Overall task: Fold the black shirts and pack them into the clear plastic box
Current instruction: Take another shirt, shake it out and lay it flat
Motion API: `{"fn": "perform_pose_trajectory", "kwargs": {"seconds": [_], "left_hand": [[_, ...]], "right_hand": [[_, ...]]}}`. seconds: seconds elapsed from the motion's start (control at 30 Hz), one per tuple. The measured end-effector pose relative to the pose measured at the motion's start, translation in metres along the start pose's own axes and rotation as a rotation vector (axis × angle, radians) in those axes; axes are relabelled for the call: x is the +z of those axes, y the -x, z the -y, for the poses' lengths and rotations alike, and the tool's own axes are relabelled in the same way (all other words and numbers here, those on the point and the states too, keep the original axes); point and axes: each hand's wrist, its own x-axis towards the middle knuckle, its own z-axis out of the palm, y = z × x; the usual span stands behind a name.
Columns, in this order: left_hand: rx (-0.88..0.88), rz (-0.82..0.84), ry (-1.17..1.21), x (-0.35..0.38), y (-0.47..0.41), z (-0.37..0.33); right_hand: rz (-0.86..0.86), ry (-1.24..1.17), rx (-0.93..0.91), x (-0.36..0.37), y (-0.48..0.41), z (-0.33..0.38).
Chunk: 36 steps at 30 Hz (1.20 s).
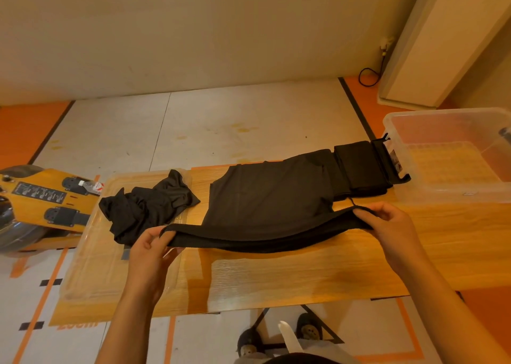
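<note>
Your left hand point(150, 242) and right hand point(387, 225) each pinch one end of the lifted near edge of the spread black shirt point(265, 197) on the long wooden table point(304, 275). The clear plastic box point(442, 193) is cut off at the right, and something dark inside is unclear. A crumpled black shirt point(146, 208) covers part of a clear plastic lid point(88, 253). A folded black stack point(359, 167) sits just beside the box.

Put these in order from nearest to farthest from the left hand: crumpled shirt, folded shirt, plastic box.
1. The crumpled shirt, just beyond the left hand, which pinches the spread shirt.
2. The folded shirt, toward the table's right end.
3. The plastic box, farthest right.
</note>
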Motion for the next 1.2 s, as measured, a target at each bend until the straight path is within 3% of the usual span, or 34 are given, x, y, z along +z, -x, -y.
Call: {"fn": "perform_pose_trajectory", "kwargs": {"seconds": [0.27, 0.47, 0.6, 0.8, 1.03, 1.2], "left_hand": [[0.235, -0.024, -0.354, -0.02, -0.007, -0.006], [0.238, -0.065, -0.524, -0.013, -0.048, -0.035], [0.182, -0.053, -0.282, 0.017, -0.077, -0.082], [0.205, -0.03, -0.005, 0.052, -0.128, -0.18], [0.422, -0.009, 0.151, 0.071, -0.131, -0.317], [0.543, -0.005, 0.266, 0.069, -0.112, -0.361]], "right_hand": [[-0.155, 0.196, -0.088, -0.019, -0.012, 0.004], [-0.135, 0.341, -0.225, -0.003, -0.034, 0.041], [-0.103, 0.235, -0.237, 0.023, -0.076, 0.09], [-0.076, 0.171, -0.401, 0.061, -0.124, 0.196], [-0.104, -0.01, -0.582, 0.071, -0.132, 0.325], [-0.095, -0.161, -0.718, 0.069, -0.116, 0.369]]}}
